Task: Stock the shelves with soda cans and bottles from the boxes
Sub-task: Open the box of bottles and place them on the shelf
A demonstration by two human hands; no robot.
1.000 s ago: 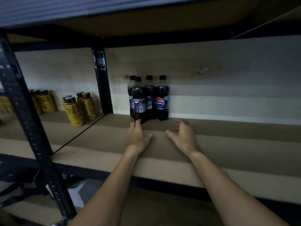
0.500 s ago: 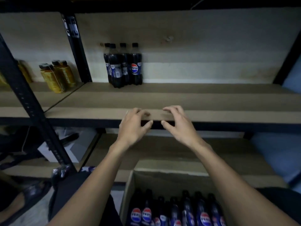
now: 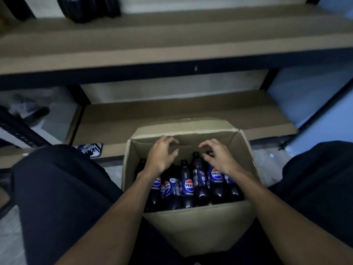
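Stocking seems barely begun: few dark bottles (image 3: 89, 8) on the tan shelf board (image 3: 172, 41), many blue-labelled cola bottles (image 3: 188, 185) in the open brown cardboard box (image 3: 191, 224), where left hand (image 3: 162, 156) and right hand (image 3: 219, 160) hover, fingers (image 3: 172, 140) spread, holding nothing.

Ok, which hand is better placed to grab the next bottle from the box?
Probably the right hand: its fingertips hover just beside the cap of the raised bottle in the box. The left hand hovers nearer the far wall, hiding whatever is beneath it.

Blue-and-white patterned item (image 3: 91, 149) low at left, grey floor (image 3: 267, 166), pale blue wall (image 3: 305, 88) at right
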